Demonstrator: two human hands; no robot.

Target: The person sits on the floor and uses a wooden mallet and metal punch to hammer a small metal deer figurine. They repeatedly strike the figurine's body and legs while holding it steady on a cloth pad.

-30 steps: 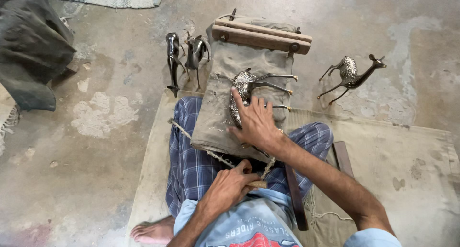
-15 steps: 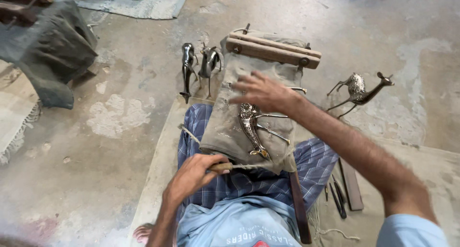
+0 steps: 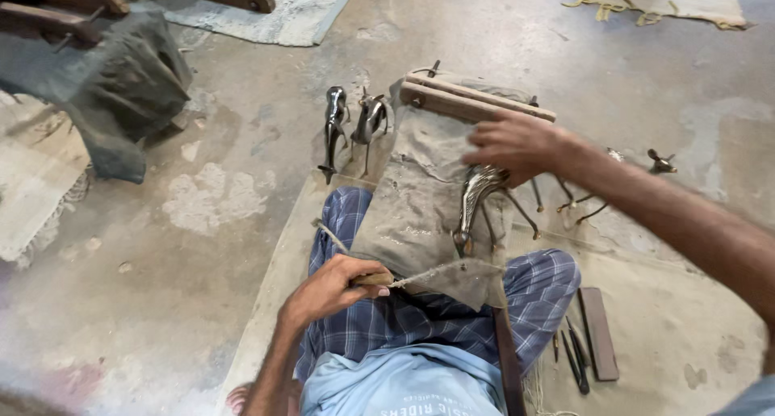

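One grey-green cloth (image 3: pixel 420 206) covers the seated person's lap, cushioning a dark metal deer figurine (image 3: pixel 476 202) lying there. The right hand (image 3: pixel 517 146) rests fingers-spread on the figurine, steadying it; the left hand (image 3: pixel 331 287) grips a wooden-handled cord (image 3: pixel 373 280).

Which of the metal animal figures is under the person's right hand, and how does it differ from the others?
The metal figure on the grey cloth on the lap: the right hand rests on it. The two dark figures stand on the floor left of the cloth; another figure stands on the floor beyond the forearm.
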